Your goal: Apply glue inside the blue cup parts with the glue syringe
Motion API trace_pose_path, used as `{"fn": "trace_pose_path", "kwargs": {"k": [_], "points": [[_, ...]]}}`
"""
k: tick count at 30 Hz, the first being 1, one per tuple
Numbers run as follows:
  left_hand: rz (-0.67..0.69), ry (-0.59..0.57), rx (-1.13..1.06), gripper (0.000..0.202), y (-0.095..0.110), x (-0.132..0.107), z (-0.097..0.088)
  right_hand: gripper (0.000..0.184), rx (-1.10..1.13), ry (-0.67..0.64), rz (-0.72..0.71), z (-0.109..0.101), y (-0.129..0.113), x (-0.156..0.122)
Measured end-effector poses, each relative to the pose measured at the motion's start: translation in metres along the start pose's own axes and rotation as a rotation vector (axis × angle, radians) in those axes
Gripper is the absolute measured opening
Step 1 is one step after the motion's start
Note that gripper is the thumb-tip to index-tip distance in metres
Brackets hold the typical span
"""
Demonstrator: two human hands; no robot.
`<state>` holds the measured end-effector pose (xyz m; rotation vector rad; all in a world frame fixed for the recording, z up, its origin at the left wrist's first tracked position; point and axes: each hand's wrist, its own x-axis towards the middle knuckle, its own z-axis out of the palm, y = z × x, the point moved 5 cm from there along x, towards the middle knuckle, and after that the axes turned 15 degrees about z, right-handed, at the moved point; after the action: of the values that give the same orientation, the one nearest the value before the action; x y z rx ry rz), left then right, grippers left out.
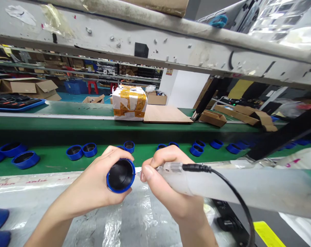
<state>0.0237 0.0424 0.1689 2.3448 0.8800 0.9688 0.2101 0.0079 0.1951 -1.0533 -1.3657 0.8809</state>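
My left hand (98, 181) is wrapped round a round blue cup with a black inside (120, 175), its opening tilted towards me. My right hand (170, 185) pinches a clear pen-shaped tool (172, 167) with a black cable (232, 187) plugged into it. The tool's tip, mostly hidden by my fingers, points at the right side of the blue rim; whether it touches I cannot tell. A wide translucent tube (248, 188) runs from my right hand off to the right.
Several blue cups lie along the green belt (52, 161) behind my hands, and more stand at the lower left. A black device (227, 223) sits at the lower right. A white beam (170, 44) crosses overhead. A taped box (129, 103) stands further back.
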Motion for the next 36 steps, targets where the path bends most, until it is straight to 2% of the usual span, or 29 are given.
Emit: {"fn": "trace_pose_path", "kwargs": {"k": [11, 20, 27, 36], "points": [[0.012, -0.007, 0.013, 0.045, -0.002, 0.001, 0.0, 0.015, 0.053, -0.103, 0.045, 0.003, 0.006, 0.004], [-0.019, -0.008, -0.033, 0.045, 0.001, 0.003, 0.001, 0.017, 0.047, -0.077, 0.11, 0.007, 0.003, -0.002], [-0.021, 0.01, -0.052, 0.044, 0.001, 0.006, 0.001, 0.015, 0.027, -0.12, 0.036, 0.008, 0.005, -0.002], [-0.014, -0.015, -0.078, 0.044, 0.006, 0.009, 0.003, 0.015, 0.077, -0.14, 0.068, 0.013, 0.008, -0.004]]}}
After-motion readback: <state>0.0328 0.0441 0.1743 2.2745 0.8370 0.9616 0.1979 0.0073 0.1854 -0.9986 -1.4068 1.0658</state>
